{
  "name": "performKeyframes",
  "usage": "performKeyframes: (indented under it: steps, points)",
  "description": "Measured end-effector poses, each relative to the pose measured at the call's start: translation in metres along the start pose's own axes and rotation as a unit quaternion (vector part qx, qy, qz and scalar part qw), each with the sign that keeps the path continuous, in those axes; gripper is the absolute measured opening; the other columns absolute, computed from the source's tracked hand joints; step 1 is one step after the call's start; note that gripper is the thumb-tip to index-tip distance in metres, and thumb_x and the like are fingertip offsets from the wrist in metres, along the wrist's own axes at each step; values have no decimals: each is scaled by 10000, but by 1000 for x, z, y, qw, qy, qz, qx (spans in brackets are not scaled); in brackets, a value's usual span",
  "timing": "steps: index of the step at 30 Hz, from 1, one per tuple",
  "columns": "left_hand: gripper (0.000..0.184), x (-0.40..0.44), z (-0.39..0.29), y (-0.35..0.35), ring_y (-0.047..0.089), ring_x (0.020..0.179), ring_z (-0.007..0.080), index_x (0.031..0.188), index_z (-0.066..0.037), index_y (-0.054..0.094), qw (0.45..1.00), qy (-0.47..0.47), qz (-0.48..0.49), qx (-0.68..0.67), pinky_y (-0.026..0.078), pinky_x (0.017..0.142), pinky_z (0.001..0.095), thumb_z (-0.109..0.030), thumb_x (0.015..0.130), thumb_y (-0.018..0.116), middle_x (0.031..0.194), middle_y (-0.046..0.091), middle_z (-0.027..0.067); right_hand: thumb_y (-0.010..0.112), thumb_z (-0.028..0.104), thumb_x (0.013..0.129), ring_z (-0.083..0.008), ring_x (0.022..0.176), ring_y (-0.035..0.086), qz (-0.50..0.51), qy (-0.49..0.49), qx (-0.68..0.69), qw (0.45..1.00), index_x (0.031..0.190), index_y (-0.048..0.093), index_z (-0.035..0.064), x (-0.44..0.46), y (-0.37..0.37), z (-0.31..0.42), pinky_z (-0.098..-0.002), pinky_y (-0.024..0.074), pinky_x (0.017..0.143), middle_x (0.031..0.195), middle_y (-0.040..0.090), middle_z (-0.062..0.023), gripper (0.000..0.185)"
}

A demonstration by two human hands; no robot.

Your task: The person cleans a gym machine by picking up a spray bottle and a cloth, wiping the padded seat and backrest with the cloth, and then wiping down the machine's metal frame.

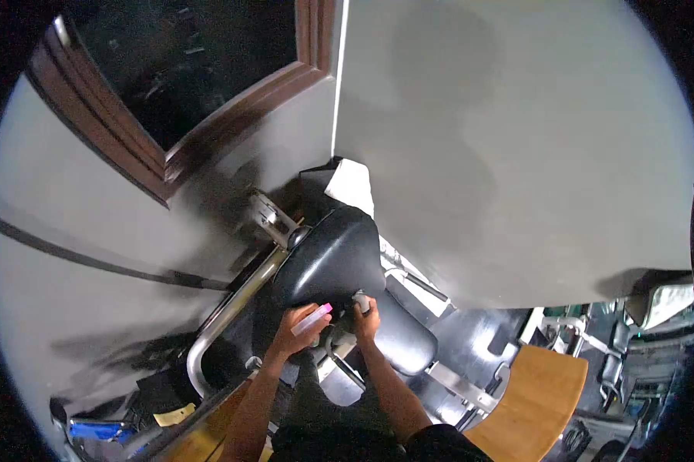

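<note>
My left hand (289,336) is closed around a slim, clear bottle with a pink top (313,318), which tilts up to the right. To its right, my right hand (368,322) grips a small, crumpled grey cloth (361,301). Both hands are by the lower edge of a black padded backrest (331,258) of an exercise machine. The grey cloth appears to be at the pad's edge; whether it presses on the pad I cannot tell. A black seat pad (397,331) lies just right of my right hand.
A curved metal tube (231,316) runs along the machine's left side. Behind the backrest hangs a white towel-like piece (351,186). Grey walls (516,154) meet in the corner, with a brown window frame (243,108) at left. A curved wooden panel (536,396) stands lower right.
</note>
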State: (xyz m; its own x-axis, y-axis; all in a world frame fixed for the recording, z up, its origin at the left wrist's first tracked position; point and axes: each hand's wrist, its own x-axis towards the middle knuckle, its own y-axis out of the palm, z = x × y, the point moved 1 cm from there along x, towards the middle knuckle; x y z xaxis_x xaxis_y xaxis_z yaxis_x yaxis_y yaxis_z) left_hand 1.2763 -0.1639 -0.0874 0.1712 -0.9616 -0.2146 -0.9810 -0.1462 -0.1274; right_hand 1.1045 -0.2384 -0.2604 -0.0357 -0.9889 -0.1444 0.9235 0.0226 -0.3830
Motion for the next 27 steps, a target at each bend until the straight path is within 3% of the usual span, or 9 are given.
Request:
performKeyframes:
  steps: [3,6,7,8,10,11,14,22,27]
  points:
    - [198,1,3,2,517,597,51,779,-51,600,998,-16,-35,57,418,518,245,-221,866,653,646,562,-12,674,242,827,-330,824,642,4,-10,-40,999,1060,530,110,19,-2,-6,-427,487,738,892,653,-146,304]
    - [212,-1,15,9,563,581,78,811,-37,625,996,-45,-63,52,440,502,258,-241,858,659,650,597,-6,650,183,838,-343,710,610,29,32,59,997,1048,492,81,16,-20,73,-441,481,695,815,615,-137,282]
    - [214,-1,16,12,570,590,75,837,-36,639,995,-42,-89,20,451,513,254,-248,856,663,672,615,-2,620,98,831,-324,676,566,-48,-152,-20,987,1007,476,62,23,-8,61,-420,470,680,793,561,-124,230]
    - [220,0,17,14,577,599,72,864,-35,653,993,-37,-114,-12,462,523,249,-254,853,667,694,633,3,620,98,831,-324,676,566,-42,-156,-15,987,1007,476,62,20,-11,62,-420,470,680,793,561,-124,230]
    - [232,0,17,15,589,612,72,902,-38,669,991,-36,-126,28,476,534,243,-264,852,674,724,653,7,656,93,791,-319,828,571,144,-48,169,974,979,476,49,4,-26,105,-386,446,762,876,559,-166,264]
    - [225,2,24,15,586,616,70,894,-37,668,990,-40,-131,26,473,533,239,-259,854,675,722,650,4,653,65,782,-311,833,564,119,-140,72,980,965,482,49,9,-11,71,-366,441,765,888,557,-152,252]
    - [206,0,0,25,573,599,65,870,-37,665,984,-64,-166,-6,461,520,230,-243,859,666,708,637,-4,656,53,781,-294,825,570,139,-196,82,967,953,485,53,3,-14,49,-365,444,762,869,561,-143,243]
    - [191,4,13,22,543,546,60,885,-54,683,982,-56,-179,-33,435,469,225,-238,839,695,716,656,7,640,51,786,-303,806,586,132,-64,114,983,942,497,41,17,-12,49,-375,459,754,846,573,-138,212]
    - [197,0,3,23,538,527,65,918,-55,693,981,-68,-180,-33,429,451,220,-234,836,697,718,657,4,617,66,764,-336,876,537,115,-210,81,968,968,514,33,19,-15,64,-393,434,793,903,525,-148,231]
